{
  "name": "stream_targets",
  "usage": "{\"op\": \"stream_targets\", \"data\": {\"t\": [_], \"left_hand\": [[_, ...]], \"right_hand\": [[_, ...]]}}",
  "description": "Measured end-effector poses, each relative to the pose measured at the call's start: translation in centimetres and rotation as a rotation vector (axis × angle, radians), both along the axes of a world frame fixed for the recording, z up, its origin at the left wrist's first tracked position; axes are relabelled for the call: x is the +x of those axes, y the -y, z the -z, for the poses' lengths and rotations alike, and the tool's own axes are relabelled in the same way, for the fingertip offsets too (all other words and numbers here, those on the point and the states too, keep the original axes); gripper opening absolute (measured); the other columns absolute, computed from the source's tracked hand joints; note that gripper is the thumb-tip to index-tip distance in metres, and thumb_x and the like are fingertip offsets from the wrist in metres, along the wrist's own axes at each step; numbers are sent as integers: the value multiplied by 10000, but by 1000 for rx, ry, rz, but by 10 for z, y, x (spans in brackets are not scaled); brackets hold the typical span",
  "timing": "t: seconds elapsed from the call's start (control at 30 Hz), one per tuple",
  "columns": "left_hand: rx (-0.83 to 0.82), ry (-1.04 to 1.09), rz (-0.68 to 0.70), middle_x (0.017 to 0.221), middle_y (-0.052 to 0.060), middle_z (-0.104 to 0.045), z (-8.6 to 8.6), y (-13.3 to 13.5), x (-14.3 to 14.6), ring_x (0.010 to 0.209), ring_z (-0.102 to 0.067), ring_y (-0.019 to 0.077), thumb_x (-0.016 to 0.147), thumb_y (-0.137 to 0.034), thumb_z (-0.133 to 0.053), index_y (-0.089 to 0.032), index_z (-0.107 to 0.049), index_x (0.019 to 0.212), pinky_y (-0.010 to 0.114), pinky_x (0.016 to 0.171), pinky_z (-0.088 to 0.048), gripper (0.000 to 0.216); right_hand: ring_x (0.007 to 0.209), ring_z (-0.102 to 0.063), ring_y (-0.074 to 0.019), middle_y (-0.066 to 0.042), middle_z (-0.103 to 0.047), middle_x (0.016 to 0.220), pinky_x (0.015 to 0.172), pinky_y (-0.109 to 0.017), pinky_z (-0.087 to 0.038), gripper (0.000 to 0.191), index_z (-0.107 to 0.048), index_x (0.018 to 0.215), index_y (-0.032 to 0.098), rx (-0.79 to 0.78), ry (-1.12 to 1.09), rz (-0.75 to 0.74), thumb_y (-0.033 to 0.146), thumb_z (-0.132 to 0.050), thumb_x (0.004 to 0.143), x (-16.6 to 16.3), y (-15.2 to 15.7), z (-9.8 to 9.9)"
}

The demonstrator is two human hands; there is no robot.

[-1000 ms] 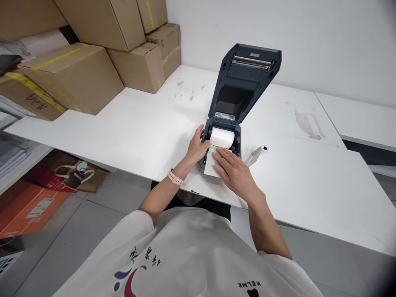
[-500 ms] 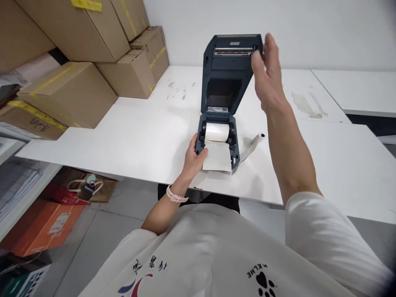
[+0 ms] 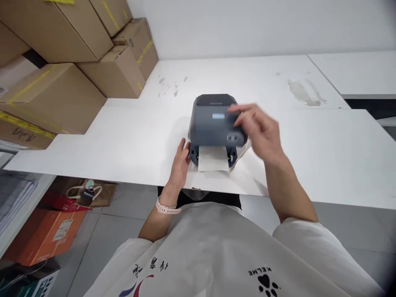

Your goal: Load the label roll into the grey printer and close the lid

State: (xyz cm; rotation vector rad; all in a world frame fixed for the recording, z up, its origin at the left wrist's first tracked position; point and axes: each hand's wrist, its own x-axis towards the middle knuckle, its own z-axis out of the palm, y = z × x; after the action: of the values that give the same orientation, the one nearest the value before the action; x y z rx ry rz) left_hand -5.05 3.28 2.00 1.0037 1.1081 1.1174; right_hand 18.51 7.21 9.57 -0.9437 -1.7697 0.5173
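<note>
A dark grey label printer stands on the white table, its lid tilted partway down over the base. A strip of blank label paper sticks out at the front, while the roll inside is hidden by the lid. My right hand is at the lid's right side, fingers bent over its top; motion smears the fingertips a little. At the base's left side, my left hand rests with its fingers stretched out and apart, the tips touching or close to the casing.
Stacked cardboard boxes with yellow tape occupy the table's left end. A pale strip of paper lies by the printer's right side, partly hidden by my hand. Below on the floor are an orange box and a paper bag.
The printer lid has swung from upright down towards the base, my right hand coming down with it. My left hand has released its grip on the base's left edge and opened beside it.
</note>
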Motion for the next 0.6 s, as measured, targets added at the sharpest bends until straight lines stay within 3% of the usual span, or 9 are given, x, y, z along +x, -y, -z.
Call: {"op": "stream_targets", "data": {"t": [0.1,0.2,0.3,0.47,0.6], "left_hand": [[22,-12,-72,1710,35,-369,-1,-1,4,1604,-313,287,976,-682,-426,-363,-291,1613,500,1264,-375,725],[29,-42,-54,1690,11,-401,-1,-7,13,1598,-323,294,960,-658,-515,-382,-348,1583,494,1266,-382,702],[48,-30,-34,1659,38,-444,2,-10,23,1547,-411,316,936,-638,-574,-347,-391,1566,476,1241,-418,718],[166,-61,-150,1569,94,-536,8,-14,27,1506,-451,332,859,-694,-641,-282,-427,1525,458,1230,-403,812],[212,-128,-129,1525,91,-555,10,-7,23,1444,-503,289,873,-693,-628,-288,-505,1429,412,1171,-442,700]], "right_hand": [[1368,-593,-261,-50,-720,1309,1243,-553,-342,230,-669,1025,268,3,134,-31,344,-457,1072,-10,30,30],[1462,-510,-250,-35,-696,1380,1292,-579,-260,336,-658,1137,298,-15,168,77,314,-325,1091,-20,42,50],[1464,-507,-234,-31,-695,1376,1295,-569,-271,391,-635,1219,310,-2,178,147,314,-264,1095,-26,43,61],[1512,-451,-235,0,-614,1498,1291,-581,-276,453,-613,1293,340,6,222,199,325,-207,1093,-28,41,75],[1511,-454,-233,6,-604,1511,1280,-590,-291,456,-612,1288,343,42,196,225,316,-201,1092,-31,42,79]]}}
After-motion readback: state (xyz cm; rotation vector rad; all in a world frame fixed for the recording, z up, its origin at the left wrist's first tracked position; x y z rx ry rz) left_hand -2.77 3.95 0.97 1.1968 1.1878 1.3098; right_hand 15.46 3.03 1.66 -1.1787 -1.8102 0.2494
